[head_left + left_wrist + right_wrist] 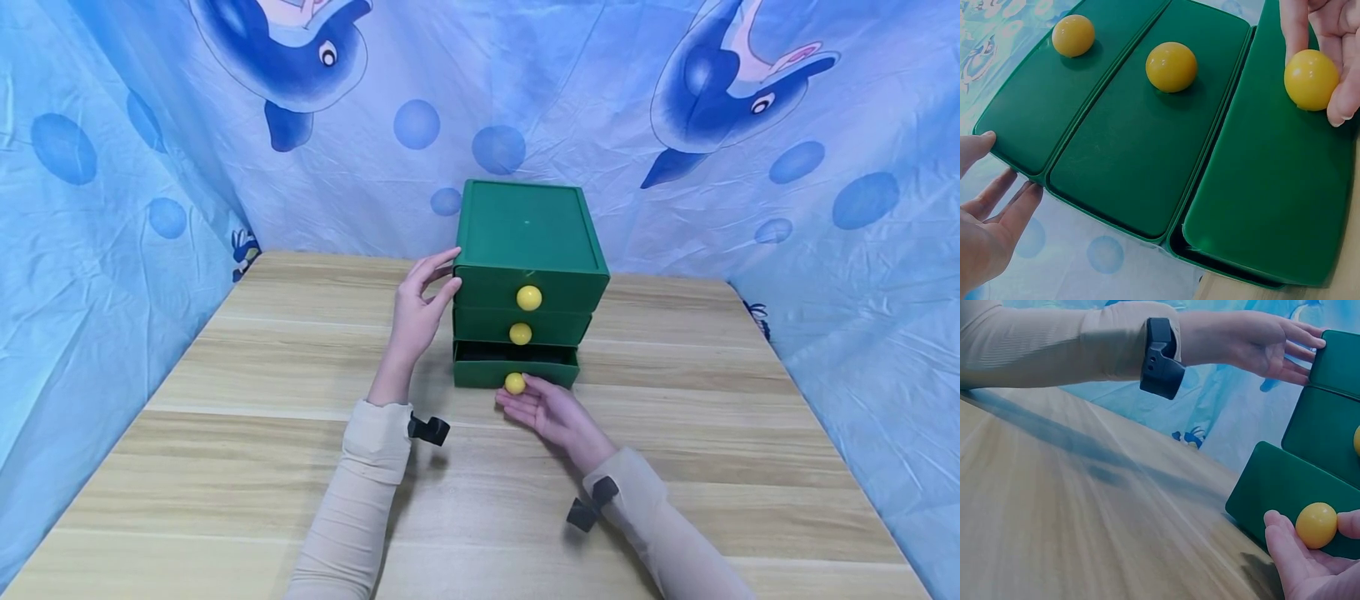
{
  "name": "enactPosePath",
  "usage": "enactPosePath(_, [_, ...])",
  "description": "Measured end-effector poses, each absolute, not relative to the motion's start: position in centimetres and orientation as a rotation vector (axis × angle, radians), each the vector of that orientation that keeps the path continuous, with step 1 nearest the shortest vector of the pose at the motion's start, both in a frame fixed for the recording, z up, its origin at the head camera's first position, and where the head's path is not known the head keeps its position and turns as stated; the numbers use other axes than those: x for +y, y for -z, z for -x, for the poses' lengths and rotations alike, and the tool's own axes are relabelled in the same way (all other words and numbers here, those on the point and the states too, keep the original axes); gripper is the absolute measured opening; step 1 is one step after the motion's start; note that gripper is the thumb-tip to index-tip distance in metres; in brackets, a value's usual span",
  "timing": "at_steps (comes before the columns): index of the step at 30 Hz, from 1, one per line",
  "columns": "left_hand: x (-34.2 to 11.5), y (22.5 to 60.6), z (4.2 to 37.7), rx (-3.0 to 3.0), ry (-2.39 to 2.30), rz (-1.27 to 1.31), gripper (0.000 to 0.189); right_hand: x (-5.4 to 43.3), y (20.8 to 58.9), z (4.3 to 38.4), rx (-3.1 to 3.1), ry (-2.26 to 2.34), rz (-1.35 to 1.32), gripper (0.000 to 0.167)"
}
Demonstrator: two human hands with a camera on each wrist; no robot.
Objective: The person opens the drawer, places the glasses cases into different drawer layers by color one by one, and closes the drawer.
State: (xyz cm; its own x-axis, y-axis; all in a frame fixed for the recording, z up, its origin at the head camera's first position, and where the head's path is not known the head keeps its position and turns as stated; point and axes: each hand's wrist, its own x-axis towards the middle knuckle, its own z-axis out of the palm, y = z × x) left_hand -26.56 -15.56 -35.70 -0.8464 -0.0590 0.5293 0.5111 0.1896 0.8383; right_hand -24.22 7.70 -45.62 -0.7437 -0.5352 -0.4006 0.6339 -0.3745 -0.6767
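A green drawer cabinet (528, 225) with three stacked drawers stands on the table, each drawer bearing a round yellow knob. The bottom drawer (480, 374) is pulled partly out, and a dark gap shows behind its front. My right hand (551, 410) pinches the bottom drawer's yellow knob (1311, 80) between thumb and fingers. At the cabinet's upper left side, my left hand (418, 308) touches it with extended fingers, the thumb at the front edge. Above, the top knob (528, 297) and the middle knob (520, 334) are untouched, their drawers pushed in.
The wood-grain table (247, 467) spreads around the cabinet. Behind and beside it hangs a blue curtain (555, 100) printed with dolphins and bubbles. A black wrist mount (429, 430) sticks out from the left sleeve, another black mount (592, 504) from the right.
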Motion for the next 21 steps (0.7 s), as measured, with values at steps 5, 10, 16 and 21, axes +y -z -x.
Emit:
enactPosePath(5, [-15.6, 35.7, 26.5, -2.030, 1.691, 0.417, 0.038, 7.6, 45.6, 24.8, 1.131, 2.143, -0.126, 0.026])
enactPosePath(10, [-15.6, 35.7, 26.5, -2.029, 1.693, 0.420, 0.038, 7.5, 45.4, 25.4, 1.121, 2.152, -0.140, 0.025])
enactPosePath(16, [-15.5, 35.6, 26.5, -2.033, 1.697, 0.414, 0.038, 7.3, 45.2, 25.9, 1.109, 2.165, -0.164, 0.026])
enactPosePath(21, [-15.6, 35.7, 26.5, -2.030, 1.690, 0.418, 0.038, 7.2, 45.3, 26.3, 1.116, 2.174, -0.166, 0.026])
